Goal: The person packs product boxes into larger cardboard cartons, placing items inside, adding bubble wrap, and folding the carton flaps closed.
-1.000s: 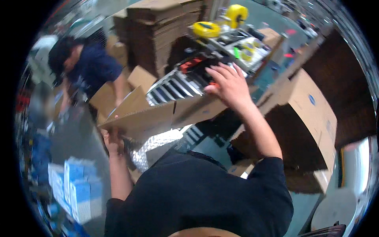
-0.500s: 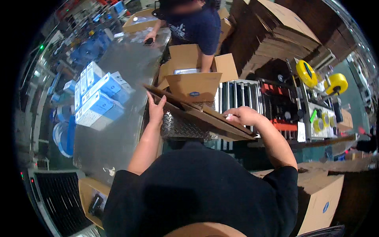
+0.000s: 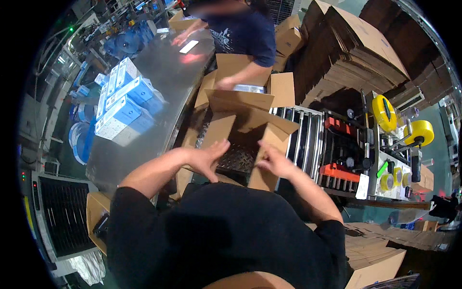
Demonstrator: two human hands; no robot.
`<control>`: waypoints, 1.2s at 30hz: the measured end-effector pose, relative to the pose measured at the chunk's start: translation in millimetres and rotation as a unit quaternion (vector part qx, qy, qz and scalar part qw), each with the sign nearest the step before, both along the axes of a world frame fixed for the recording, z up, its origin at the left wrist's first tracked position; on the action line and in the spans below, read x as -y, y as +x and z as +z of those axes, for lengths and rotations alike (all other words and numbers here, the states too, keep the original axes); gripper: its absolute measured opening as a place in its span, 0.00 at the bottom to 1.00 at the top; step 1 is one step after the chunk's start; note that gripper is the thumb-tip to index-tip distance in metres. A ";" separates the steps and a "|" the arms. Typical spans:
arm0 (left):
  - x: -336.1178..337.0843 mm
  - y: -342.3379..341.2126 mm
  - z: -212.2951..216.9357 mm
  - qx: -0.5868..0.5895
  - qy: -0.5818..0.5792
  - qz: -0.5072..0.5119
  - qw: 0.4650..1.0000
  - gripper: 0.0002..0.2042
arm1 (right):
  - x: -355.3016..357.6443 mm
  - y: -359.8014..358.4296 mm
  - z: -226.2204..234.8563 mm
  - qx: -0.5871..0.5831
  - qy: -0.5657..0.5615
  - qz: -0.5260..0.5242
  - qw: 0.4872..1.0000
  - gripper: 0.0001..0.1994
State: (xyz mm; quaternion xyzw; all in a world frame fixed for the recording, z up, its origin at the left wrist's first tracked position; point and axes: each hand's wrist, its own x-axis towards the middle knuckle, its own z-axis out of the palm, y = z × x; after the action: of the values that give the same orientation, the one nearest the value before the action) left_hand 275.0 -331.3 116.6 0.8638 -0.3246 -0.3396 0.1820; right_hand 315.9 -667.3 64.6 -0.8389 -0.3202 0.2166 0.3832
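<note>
Head view: the left hand point(image 3: 204, 159) and right hand point(image 3: 274, 163), both spread flat, press the side flaps of an erected cardboard box point(image 3: 243, 132) between them; its top flaps stand unfolded. Beyond it, a co-worker's box point(image 3: 240, 72); rightward, roller conveyor point(image 3: 305, 137), yellow tape rolls point(image 3: 385, 111).

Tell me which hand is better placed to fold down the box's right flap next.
Right. The right hand already rests against the right flap of the open cardboard box, while the left hand sits at the opposite flap, across the opening.
</note>
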 end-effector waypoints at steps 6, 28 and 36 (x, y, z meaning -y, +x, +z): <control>49.7 39.1 -22.6 -0.043 0.044 0.146 0.987 0.38 | -13.3 32.7 27.2 0.372 -0.085 -0.010 0.924 0.29; -173.3 13.7 -170.7 0.008 -0.195 0.713 0.673 0.42 | 29.9 -4.5 -244.7 -0.332 0.068 -0.394 0.854 0.29; -73.3 12.9 -152.8 -0.182 -0.381 0.714 0.559 0.39 | 36.4 -8.2 1.0 -0.077 0.267 -0.393 0.877 0.08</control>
State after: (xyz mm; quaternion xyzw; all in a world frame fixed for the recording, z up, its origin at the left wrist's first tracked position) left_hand 287.9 -258.0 -36.2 0.5838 0.3388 -0.0934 0.7319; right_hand 307.6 -703.7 65.6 -0.7422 0.0210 0.0187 0.6696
